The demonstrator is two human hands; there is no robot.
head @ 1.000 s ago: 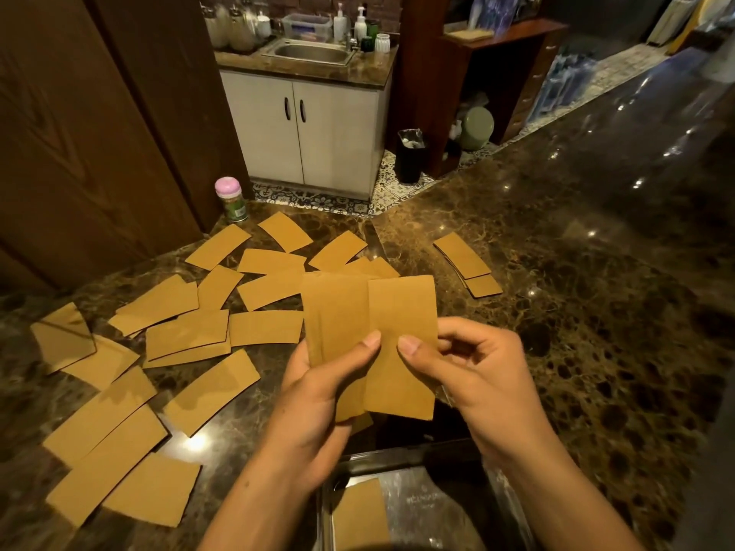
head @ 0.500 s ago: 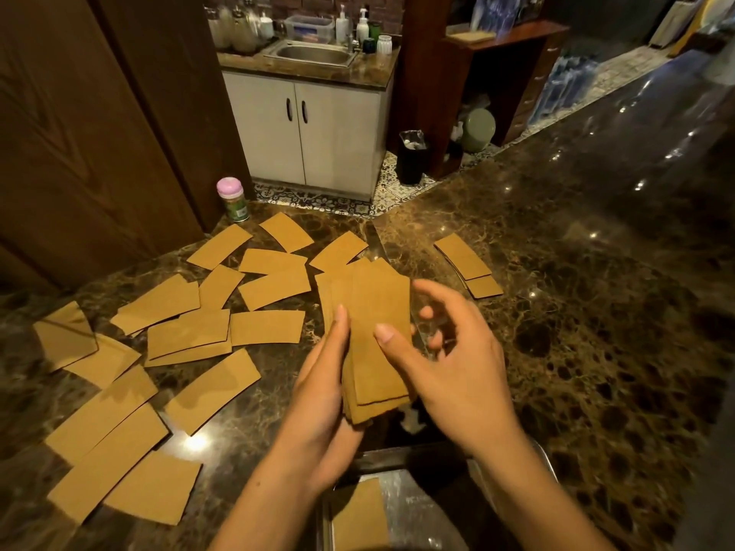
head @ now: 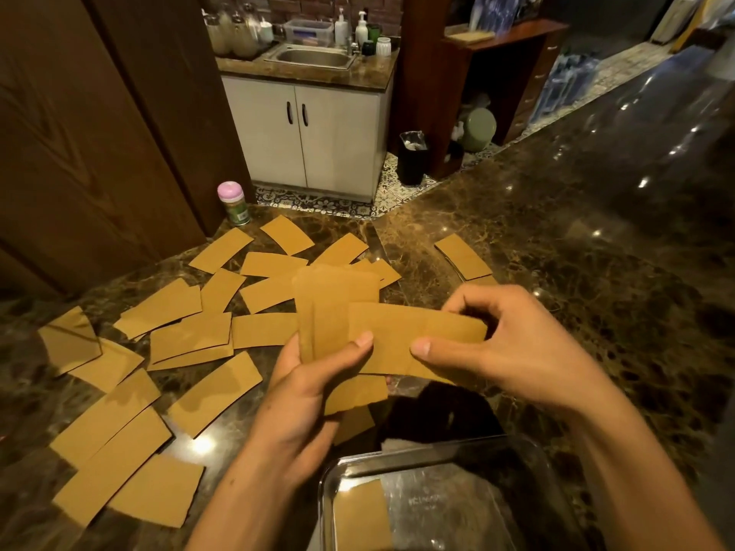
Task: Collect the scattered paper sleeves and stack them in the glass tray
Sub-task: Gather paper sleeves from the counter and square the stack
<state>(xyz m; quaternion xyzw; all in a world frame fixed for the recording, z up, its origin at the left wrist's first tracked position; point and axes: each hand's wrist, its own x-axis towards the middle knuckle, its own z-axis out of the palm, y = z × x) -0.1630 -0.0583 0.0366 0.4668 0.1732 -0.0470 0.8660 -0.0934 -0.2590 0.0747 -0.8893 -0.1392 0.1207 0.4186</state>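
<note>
Left hand (head: 302, 395) closed on a small sheaf of paper sleeves (head: 338, 308), long axis standing near-to-far, thumb pressed across the front; right hand (head: 513, 351) pinching one further sleeve (head: 417, 336) by its right end, this one lying crosswise, left-to-right, overlapping the sheaf at the left thumb. The two are at right angles — my reading is that the crosswise sleeve must be turned to match the sheaf before they can go down as one stack. Glass tray (head: 529, 447) sits directly below and nearer than both hands, at the near edge of the table (head: 596, 312), slightly closer to the right hand; one sleeve in the tray (head: 360, 515) lies flat against the left wall, long axis near-to-far. So the drop is straight down and toward the body, and the sheaf already runs along the same line as the tray's occupant. Count: held sheaf looks like three or four, edges too blurred to be sure; one in the right hand; one in the tray. Scattered sleeves (head: 159, 308) on the table left of the hands, roughly eighteen, several overlapping so the tally is loose; a separate pair (head: 463, 256) far right of the hands, one atop the other. A pink-capped jar (head: 233, 202) stands at the far left edge, apart from the sleeves
</note>
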